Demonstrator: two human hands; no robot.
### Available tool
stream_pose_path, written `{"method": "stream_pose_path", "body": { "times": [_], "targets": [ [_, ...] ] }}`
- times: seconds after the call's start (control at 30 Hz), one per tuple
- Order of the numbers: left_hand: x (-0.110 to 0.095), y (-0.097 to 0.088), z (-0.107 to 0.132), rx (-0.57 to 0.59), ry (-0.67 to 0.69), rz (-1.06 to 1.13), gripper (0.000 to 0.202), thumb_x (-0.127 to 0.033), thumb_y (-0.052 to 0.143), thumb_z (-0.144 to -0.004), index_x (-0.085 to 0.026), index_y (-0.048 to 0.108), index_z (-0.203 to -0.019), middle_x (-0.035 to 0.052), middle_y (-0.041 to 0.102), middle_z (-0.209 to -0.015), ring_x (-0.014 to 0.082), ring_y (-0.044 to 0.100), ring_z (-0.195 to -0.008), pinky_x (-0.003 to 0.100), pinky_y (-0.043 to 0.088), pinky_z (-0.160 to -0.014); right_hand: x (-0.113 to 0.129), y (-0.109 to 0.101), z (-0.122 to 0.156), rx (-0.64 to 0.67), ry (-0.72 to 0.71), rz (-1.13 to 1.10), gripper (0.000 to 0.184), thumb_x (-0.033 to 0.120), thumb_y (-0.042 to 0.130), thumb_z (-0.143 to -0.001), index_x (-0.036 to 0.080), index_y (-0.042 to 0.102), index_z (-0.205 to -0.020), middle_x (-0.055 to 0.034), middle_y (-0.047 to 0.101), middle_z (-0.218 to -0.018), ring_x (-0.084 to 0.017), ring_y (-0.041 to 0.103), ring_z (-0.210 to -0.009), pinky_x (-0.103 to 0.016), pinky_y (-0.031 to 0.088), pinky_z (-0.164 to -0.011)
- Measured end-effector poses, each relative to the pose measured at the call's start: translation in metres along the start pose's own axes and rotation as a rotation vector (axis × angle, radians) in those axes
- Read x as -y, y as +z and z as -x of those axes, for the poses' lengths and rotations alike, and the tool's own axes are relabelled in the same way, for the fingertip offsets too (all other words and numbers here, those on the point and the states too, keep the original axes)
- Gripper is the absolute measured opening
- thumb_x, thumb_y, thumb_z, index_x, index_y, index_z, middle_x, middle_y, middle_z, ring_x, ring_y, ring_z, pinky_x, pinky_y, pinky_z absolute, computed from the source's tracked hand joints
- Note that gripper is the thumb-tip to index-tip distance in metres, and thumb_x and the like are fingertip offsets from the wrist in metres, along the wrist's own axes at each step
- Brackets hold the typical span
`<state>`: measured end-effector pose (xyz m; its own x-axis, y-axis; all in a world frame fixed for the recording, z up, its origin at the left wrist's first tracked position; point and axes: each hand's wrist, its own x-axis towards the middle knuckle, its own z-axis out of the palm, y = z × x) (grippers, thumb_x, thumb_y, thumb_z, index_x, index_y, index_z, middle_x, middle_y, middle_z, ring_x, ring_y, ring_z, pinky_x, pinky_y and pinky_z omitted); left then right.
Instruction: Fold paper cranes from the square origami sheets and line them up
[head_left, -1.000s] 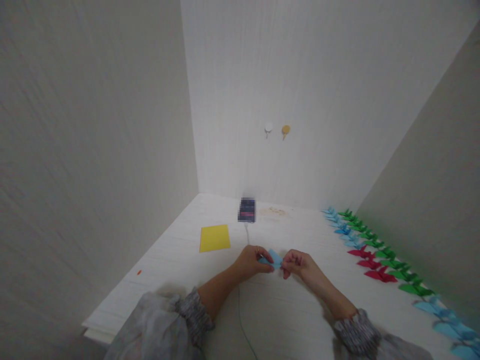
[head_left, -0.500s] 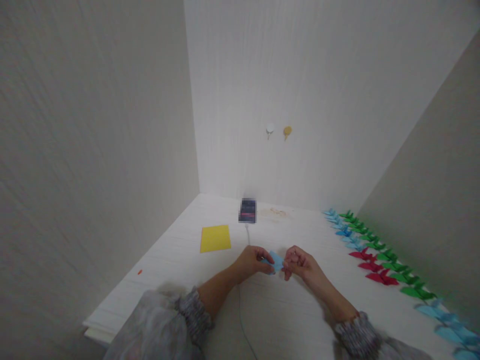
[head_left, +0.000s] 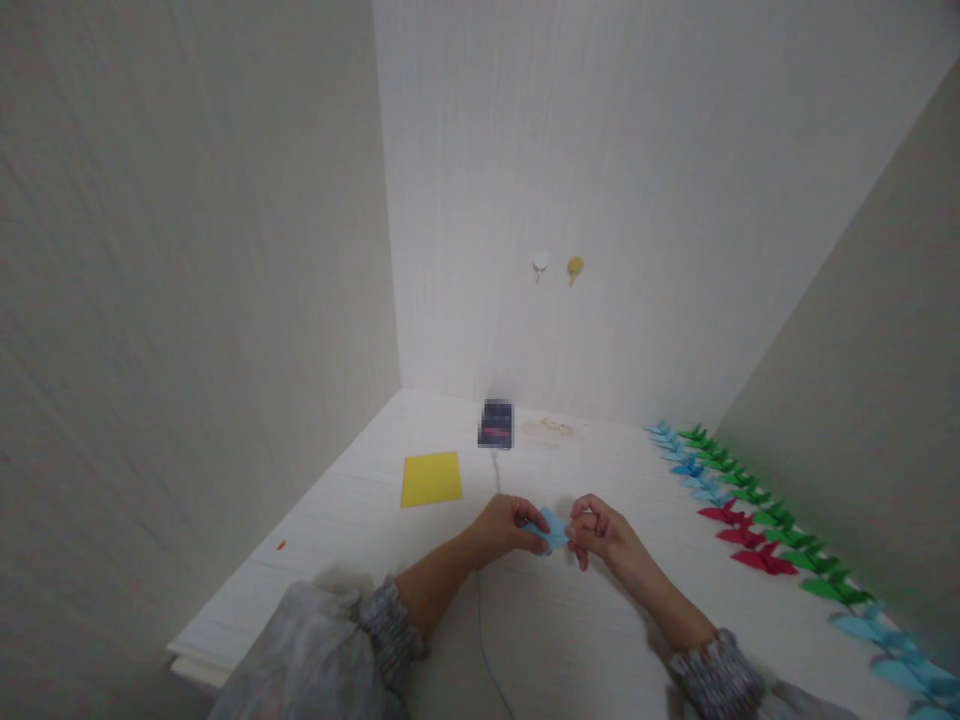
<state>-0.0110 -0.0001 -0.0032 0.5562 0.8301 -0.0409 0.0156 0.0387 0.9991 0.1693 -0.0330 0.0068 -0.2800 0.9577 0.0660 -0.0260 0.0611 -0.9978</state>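
Note:
A small light-blue folded paper (head_left: 552, 526) is pinched between both my hands just above the white table (head_left: 360, 520). My left hand (head_left: 508, 525) grips its left side with curled fingers; a ring shows on one finger. My right hand (head_left: 601, 534) is closed on its right side, fingers bent in. Both sleeves are grey with gathered cuffs.
A yellow paper square (head_left: 431, 478) lies to the left, a dark phone (head_left: 496, 423) with a cable behind the hands. Rows of folded paper figures, blue, green (head_left: 739, 472) and red (head_left: 750, 540), line the right wall. A tiny orange scrap (head_left: 280, 545) lies far left. Two hooks hang on the back wall.
Both hands stay on the blue paper and shift slightly; the paper looks a little more gathered between the fingers. The view has tilted slightly.

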Motion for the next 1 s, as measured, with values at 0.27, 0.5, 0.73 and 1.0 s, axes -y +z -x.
{"method": "stream_pose_path", "body": {
  "times": [0.27,0.5,0.73,1.0],
  "targets": [
    [0.002,0.000,-0.001,0.017,0.003,0.052,0.034,-0.023,0.072,-0.042,-0.011,0.059,-0.071,0.0017,0.061,-0.067,0.0114,0.054,-0.060,0.026,0.042,-0.061,-0.002,0.004,-0.003,0.037,0.005,-0.004,0.033,0.038,0.060,-0.064,0.019,0.039,-0.082,0.0036,0.057,-0.057,-0.012,0.056,-0.046,-0.023,0.040,-0.044],
    [0.002,0.005,-0.001,0.015,-0.006,0.016,0.036,-0.023,0.072,-0.042,-0.011,0.056,-0.072,0.0006,0.059,-0.064,0.0114,0.053,-0.059,0.025,0.040,-0.057,-0.009,0.013,-0.004,0.064,0.086,-0.011,0.042,0.033,0.066,-0.056,0.020,0.036,-0.084,0.0054,0.057,-0.052,-0.009,0.050,-0.035,-0.019,0.035,-0.035],
    [-0.001,0.006,0.000,0.063,-0.021,0.024,0.041,-0.021,0.074,-0.037,-0.012,0.054,-0.072,-0.0005,0.058,-0.064,0.0112,0.053,-0.059,0.024,0.039,-0.056,-0.008,0.011,-0.003,0.047,0.097,-0.018,0.044,0.029,0.066,-0.056,0.020,0.035,-0.087,0.0061,0.057,-0.049,-0.010,0.051,-0.034,-0.020,0.036,-0.035],
    [0.000,0.006,0.000,0.070,-0.027,-0.033,0.041,-0.021,0.074,-0.037,-0.011,0.054,-0.071,0.0006,0.058,-0.064,0.0127,0.054,-0.061,0.025,0.040,-0.056,-0.011,0.011,-0.003,0.022,0.105,0.006,0.043,0.030,0.065,-0.056,0.019,0.037,-0.086,0.0068,0.057,-0.045,-0.012,0.051,-0.033,-0.019,0.033,-0.034]
  ]
}}
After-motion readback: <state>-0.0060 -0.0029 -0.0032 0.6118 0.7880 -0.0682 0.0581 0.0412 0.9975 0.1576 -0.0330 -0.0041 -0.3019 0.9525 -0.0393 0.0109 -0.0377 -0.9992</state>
